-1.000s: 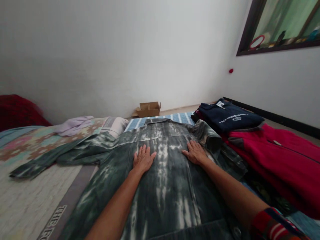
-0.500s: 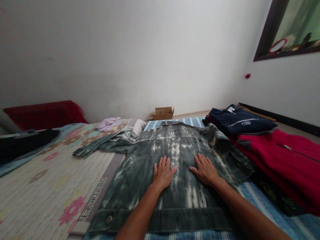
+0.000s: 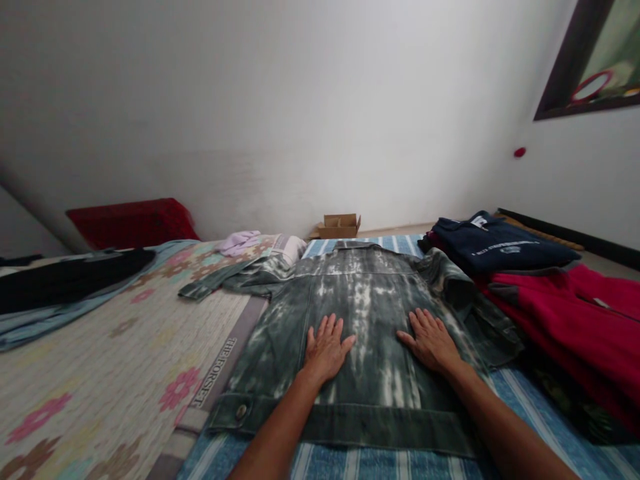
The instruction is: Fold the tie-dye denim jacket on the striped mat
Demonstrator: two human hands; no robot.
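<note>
A single head-worn view is directed forward and downward from behind the left hand (image 3: 327,350) and right hand (image 3: 433,341); the jacket (image 3: 373,337) is framed nearby, the wall (image 3: 300,120) beyond.

the jacket (image 3: 373,333) is matt cloth (its button (image 3: 241,411) looks metallic), the box (image 3: 339,232) dull cardboard.

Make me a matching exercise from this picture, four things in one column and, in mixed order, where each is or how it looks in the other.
Things:
A. mottled jacket
B. cardboard box
C. navy top
D. lilac cloth

Places or states:
1. lying on the floral cover
2. beneath the left hand and right hand
3. marked with white lettering
4. open, near the wall

Pairs: A-2, B-4, C-3, D-1
</note>
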